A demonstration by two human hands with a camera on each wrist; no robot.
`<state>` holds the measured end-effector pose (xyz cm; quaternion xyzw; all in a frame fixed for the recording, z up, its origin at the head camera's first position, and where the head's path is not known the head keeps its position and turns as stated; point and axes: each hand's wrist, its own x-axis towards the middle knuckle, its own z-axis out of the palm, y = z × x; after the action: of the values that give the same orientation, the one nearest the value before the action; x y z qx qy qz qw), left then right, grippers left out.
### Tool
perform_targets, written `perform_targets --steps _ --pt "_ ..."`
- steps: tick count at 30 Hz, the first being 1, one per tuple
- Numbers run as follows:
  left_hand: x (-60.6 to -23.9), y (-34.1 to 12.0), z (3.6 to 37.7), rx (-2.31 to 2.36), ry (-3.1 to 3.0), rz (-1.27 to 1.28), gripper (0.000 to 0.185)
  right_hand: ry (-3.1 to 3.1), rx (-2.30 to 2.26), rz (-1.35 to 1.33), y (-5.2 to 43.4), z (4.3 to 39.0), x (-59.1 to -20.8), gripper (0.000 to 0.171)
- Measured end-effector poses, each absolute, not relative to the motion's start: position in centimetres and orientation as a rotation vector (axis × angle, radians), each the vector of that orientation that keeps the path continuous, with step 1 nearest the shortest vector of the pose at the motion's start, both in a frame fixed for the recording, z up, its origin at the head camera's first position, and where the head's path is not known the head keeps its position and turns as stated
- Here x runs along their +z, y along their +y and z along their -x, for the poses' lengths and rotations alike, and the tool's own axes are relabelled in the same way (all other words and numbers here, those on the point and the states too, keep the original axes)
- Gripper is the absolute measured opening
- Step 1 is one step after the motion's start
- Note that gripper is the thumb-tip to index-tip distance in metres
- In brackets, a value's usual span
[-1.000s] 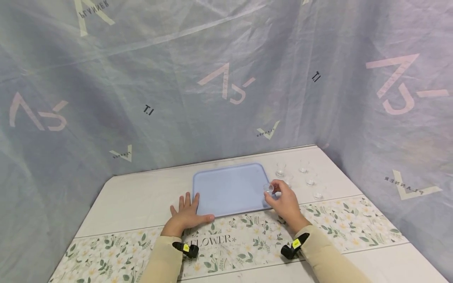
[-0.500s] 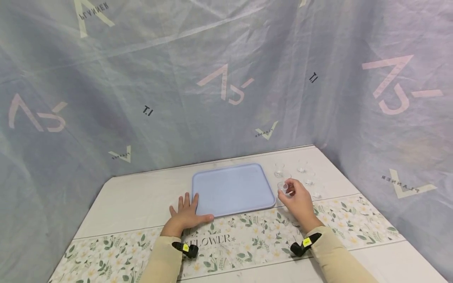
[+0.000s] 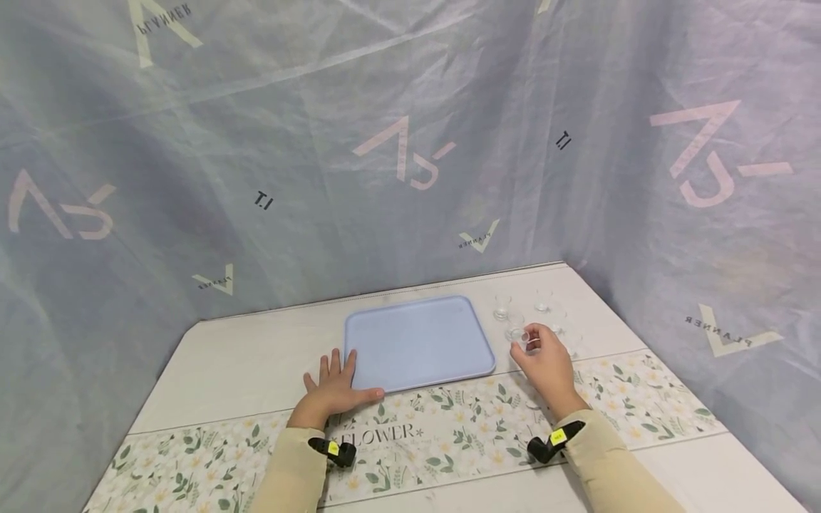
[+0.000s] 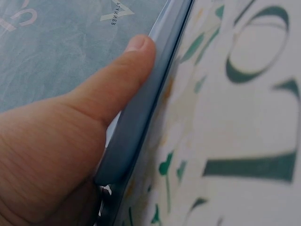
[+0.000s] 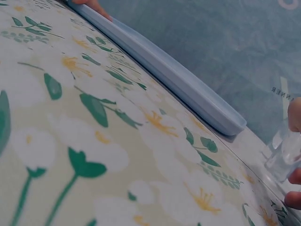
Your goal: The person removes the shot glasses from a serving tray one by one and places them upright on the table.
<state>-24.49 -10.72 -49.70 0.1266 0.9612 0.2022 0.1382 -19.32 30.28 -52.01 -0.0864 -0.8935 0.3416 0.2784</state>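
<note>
A pale blue rectangular tray (image 3: 417,342) lies on the covered table. My left hand (image 3: 333,393) rests at its front left corner with fingers spread, and the thumb (image 4: 127,70) lies over the front rim. To the right of the tray, my right hand (image 3: 546,367) pinches a small clear glass (image 5: 284,153) between thumb and fingers, low by the table. Just beyond it stands another clear glass (image 3: 515,329). Further glasses stand behind, one (image 3: 502,308) near the tray's far right corner and one (image 3: 543,301) farther right. Others are partly hidden behind my right hand.
The white table cover has a flowered band (image 3: 442,427) with lettering across its front part. Grey-blue cloth (image 3: 321,178) hangs along the back and both sides. Each wrist carries a black strap-on camera (image 3: 333,450).
My right hand has moved right with the small glass, from over the tray's right edge to the table beside the other glasses. My left hand has stayed at the tray's corner.
</note>
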Motion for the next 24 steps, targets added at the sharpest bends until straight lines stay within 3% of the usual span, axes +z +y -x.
perform_targets --steps 24 --pt "-49.88 -10.87 24.85 0.587 2.79 -0.36 0.122 -2.48 0.994 0.367 30.33 19.84 -51.87 0.041"
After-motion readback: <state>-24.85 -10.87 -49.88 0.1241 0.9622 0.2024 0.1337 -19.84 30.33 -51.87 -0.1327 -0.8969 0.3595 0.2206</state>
